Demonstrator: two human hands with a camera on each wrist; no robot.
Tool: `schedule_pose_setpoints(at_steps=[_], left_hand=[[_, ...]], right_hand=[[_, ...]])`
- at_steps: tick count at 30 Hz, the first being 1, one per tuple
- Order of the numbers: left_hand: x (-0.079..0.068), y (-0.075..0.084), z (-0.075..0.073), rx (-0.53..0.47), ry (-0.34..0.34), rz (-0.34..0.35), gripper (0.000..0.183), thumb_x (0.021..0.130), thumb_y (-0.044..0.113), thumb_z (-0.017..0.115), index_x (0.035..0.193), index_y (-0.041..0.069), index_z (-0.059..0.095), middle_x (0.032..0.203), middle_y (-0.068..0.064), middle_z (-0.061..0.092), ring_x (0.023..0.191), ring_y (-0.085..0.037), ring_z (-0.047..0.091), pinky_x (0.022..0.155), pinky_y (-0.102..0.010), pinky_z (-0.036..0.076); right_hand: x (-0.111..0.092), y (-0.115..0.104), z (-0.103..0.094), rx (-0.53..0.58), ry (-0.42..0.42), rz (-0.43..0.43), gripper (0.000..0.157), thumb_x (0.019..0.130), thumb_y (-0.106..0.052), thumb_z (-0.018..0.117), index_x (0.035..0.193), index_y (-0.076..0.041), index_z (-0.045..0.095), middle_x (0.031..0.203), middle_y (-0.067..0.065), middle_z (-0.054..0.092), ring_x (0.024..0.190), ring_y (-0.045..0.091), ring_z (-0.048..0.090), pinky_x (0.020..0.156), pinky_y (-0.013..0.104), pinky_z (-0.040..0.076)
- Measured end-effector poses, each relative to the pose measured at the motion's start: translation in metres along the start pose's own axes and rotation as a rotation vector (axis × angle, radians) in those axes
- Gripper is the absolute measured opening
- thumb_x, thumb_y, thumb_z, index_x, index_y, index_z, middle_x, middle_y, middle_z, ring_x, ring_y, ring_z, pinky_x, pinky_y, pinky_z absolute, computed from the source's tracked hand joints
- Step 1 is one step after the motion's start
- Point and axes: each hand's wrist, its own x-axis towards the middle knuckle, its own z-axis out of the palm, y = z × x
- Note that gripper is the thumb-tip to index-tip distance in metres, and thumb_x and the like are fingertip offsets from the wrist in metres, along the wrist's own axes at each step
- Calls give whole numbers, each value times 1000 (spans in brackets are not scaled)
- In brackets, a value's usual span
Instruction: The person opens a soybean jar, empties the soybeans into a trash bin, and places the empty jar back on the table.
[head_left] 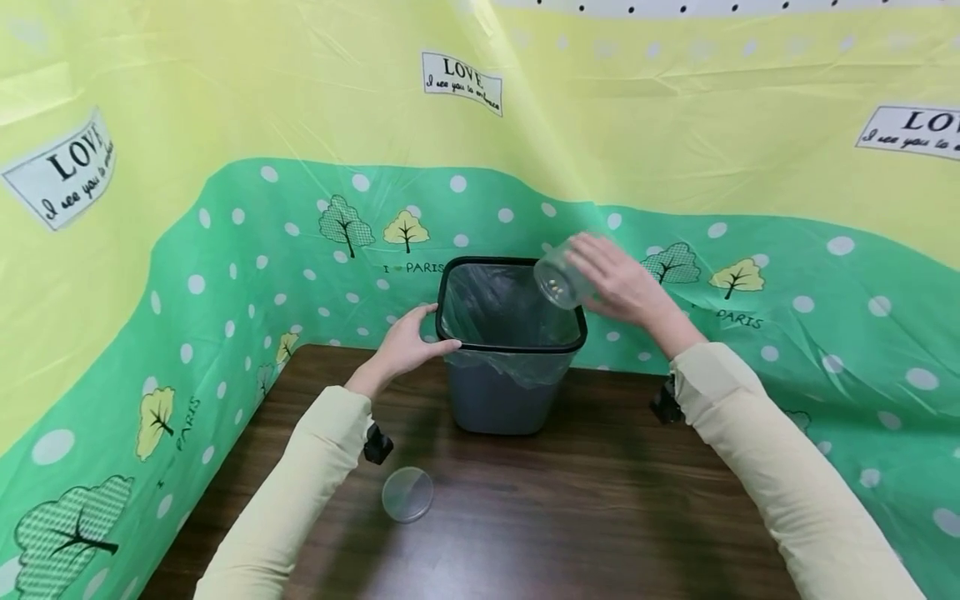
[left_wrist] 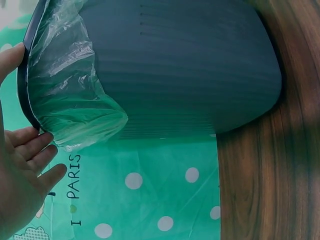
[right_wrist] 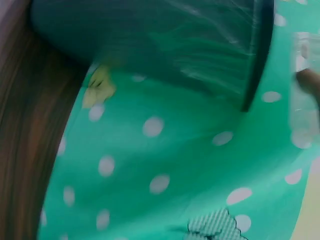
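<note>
A grey trash can (head_left: pixel 501 402) with a black rim and a clear plastic liner (head_left: pixel 480 304) stands upright on the table. My left hand (head_left: pixel 408 343) holds its rim at the near left corner, thumb on the front edge and fingers along the side; the left wrist view shows the fingertips (left_wrist: pixel 44 139) at the rim. Over the can's right side, my right hand (head_left: pixel 618 282) grips a clear jar (head_left: pixel 557 273), tilted with its mouth not clearly visible. A few small pale pieces (head_left: pixel 555 287) are inside the jar. In the right wrist view the jar (right_wrist: pixel 304 117) is blurred and partly cut off.
A round clear lid (head_left: pixel 407 494) lies on the dark wooden table (head_left: pixel 540 525), nearer to me and left of the can. Behind the can and along the left side hangs a green and yellow patterned cloth (head_left: pixel 390 179).
</note>
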Motion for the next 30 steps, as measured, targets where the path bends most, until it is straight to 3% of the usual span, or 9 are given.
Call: schedule_pose_setpoints(at_steps=[4, 11, 19, 23, 28, 30], left_hand=[[0, -1, -1, -9, -5, -4, 81, 77, 48, 66, 141, 11, 32, 145, -10, 30, 132, -28, 27, 103, -48, 29], [0, -1, -1, -12, -2, -5, 83, 76, 50, 66, 141, 11, 32, 145, -9, 30, 132, -27, 27, 103, -48, 29], [0, 0, 2, -5, -3, 5, 80, 78, 48, 65, 141, 10, 32, 145, -10, 31, 132, -28, 27, 103, -49, 28], [0, 0, 3, -9, -11, 2, 80, 78, 48, 65, 141, 11, 32, 145, -10, 31, 132, -28, 28, 103, -48, 29], [0, 0, 2, -16, -7, -3, 81, 77, 48, 66, 141, 12, 32, 144, -8, 31, 132, -28, 28, 103, -48, 29], [-1, 0, 1, -18, -7, -2, 81, 77, 48, 66, 141, 12, 32, 144, -9, 31, 132, -28, 28, 102, -49, 29]], right_hand=[[-9, -2, 3, -4, -42, -6, 84, 56, -8, 80, 129, 6, 41, 130, 26, 43, 122, 39, 38, 103, 47, 30], [-18, 1, -5, -5, 23, 68, 87, 54, -12, 83, 129, 5, 42, 129, 26, 44, 121, 40, 39, 101, 48, 33], [-36, 3, -28, 8, 60, 248, 88, 55, -20, 77, 132, 3, 40, 130, 24, 44, 123, 37, 39, 100, 49, 34], [-49, 1, -38, 32, 98, 326, 82, 66, -40, 69, 131, 1, 40, 131, 21, 44, 123, 34, 40, 95, 51, 37], [-59, -1, -41, 42, 119, 350, 82, 78, -63, 44, 130, 0, 42, 129, 21, 45, 120, 36, 42, 90, 55, 40], [-58, -1, -39, 41, 104, 339, 81, 77, -60, 49, 130, 1, 42, 129, 22, 45, 118, 38, 43, 89, 56, 41]])
